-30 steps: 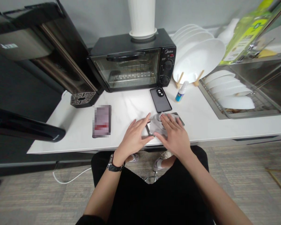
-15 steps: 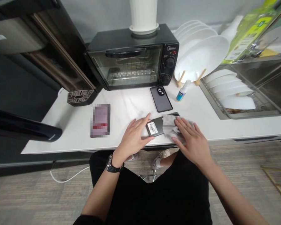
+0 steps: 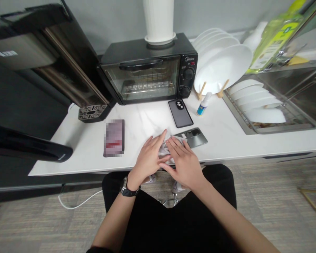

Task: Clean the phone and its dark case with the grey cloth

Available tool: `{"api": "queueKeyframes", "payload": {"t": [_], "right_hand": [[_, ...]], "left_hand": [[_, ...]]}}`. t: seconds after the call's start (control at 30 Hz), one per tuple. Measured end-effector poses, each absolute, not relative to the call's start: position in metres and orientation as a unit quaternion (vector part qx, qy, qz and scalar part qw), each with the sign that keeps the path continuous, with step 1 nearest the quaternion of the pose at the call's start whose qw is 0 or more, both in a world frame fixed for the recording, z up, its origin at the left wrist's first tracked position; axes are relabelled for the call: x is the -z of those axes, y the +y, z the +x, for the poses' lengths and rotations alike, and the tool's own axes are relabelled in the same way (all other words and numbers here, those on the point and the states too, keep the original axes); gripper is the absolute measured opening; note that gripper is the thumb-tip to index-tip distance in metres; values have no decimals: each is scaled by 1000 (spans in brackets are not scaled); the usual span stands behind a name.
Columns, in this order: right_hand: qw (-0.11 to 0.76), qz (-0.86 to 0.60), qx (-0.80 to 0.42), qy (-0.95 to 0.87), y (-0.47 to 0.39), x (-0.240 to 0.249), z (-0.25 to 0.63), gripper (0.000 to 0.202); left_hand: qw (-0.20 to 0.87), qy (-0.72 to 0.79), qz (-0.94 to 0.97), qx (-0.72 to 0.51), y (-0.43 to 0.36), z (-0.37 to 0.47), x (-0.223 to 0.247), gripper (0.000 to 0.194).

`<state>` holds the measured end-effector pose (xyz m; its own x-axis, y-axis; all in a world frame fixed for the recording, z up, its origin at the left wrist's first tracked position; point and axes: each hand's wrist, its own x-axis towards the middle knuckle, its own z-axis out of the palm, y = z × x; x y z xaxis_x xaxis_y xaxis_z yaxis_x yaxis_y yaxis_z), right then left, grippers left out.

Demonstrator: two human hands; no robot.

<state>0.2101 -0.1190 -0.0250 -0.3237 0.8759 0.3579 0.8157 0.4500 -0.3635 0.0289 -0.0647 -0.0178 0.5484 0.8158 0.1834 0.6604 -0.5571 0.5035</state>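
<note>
While the right hand [image 3: 183, 161] presses flat-fingered on the cloth [image 3: 163, 150] over the phone [image 3: 196, 141], and the left hand [image 3: 149, 156] holds fingers apart beside it, wiping looks unfinished, the case [image 3: 181, 115] off.

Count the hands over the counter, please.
2: the left hand at the left edge of the cloth; the right hand on top of the cloth, which partly covers the phone. No other hand shows.
</note>
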Motion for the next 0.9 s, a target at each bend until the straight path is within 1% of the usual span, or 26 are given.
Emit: {"api": "queueKeyframes", "payload": {"t": [0.17, 0.4, 0.5, 0.63, 0.73, 0.83, 0.9], "right_hand": [[242, -504, -83, -825, -146, 22, 239, 67], [226, -595, 18, -771, -139, 32, 291, 66], [231, -618, 34, -751, -125, 35, 297, 67], [255, -621, 24, -740, -105, 33, 273, 70], [263, -579, -6, -771, -100, 29, 235, 75], [267, -558, -23, -785, -109, 29, 205, 83], [268, -549, -27, -791, -122, 29, 200, 83]], "left_hand": [[201, 433, 855, -202, -66, 29, 14, 102], [200, 425, 861, -194, -66, 30, 9, 94], [198, 423, 863, -192, -65, 31, 8, 93], [200, 420, 863, -196, -65, 31, 8, 93], [201, 419, 863, -199, -64, 29, 10, 91], [208, 417, 862, -201, -64, 27, 13, 94], [210, 421, 859, -202, -64, 26, 13, 97]]}}
